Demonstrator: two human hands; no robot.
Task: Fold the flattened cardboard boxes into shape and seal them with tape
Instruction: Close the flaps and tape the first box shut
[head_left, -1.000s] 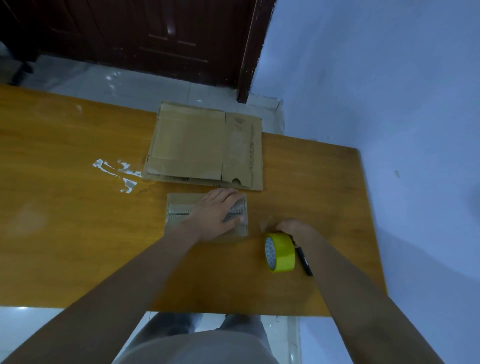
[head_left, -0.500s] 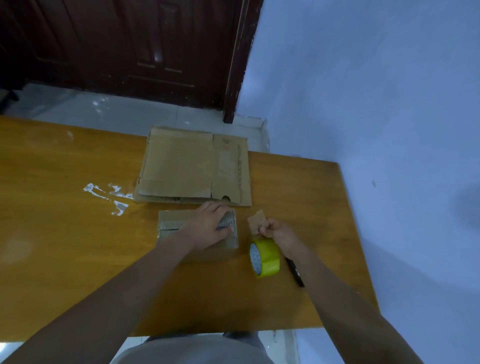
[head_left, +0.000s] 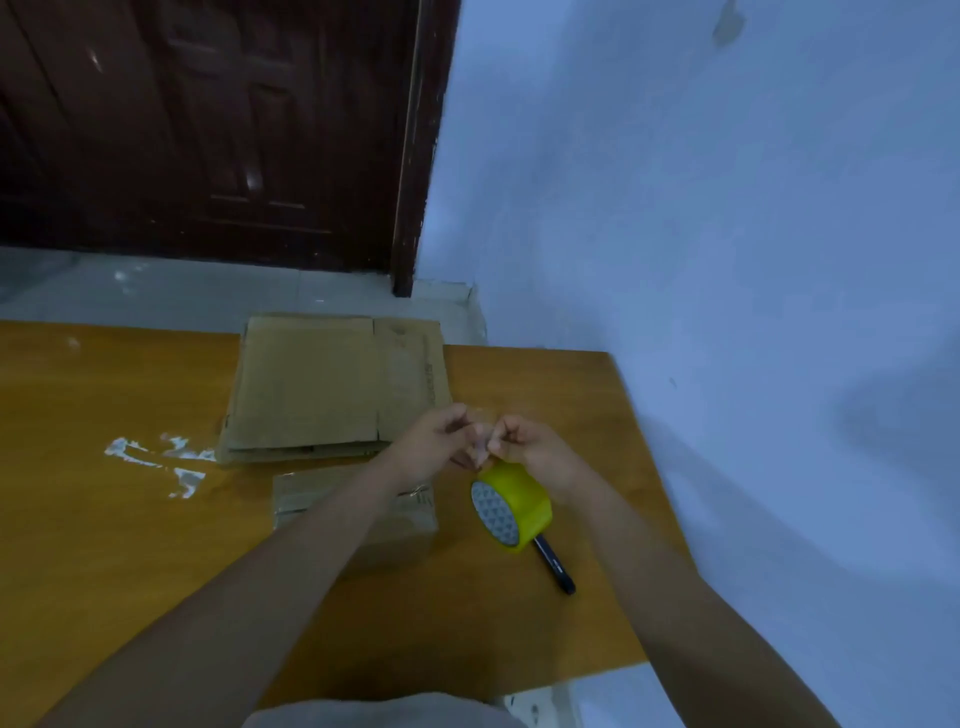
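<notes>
A stack of flattened cardboard boxes (head_left: 322, 389) lies at the far edge of the wooden table (head_left: 104, 545). In front of it stands a small folded cardboard box (head_left: 410, 519), partly hidden by my left forearm. A yellow tape roll (head_left: 514, 506) stands on edge to the right of that box. My left hand (head_left: 441, 441) and my right hand (head_left: 530, 447) meet above the roll, fingers curled, and both pinch a small clear piece of tape (head_left: 480, 441) between them.
A black marker pen (head_left: 556, 566) lies behind the roll, toward the table's right edge. Shiny clear tape scraps (head_left: 161, 460) stick to the table at the left. A dark wooden door (head_left: 223, 130) and a pale blue wall (head_left: 727, 260) stand beyond.
My left hand has lifted off the small box and joined the right hand above the roll. The camera has tilted upward.
</notes>
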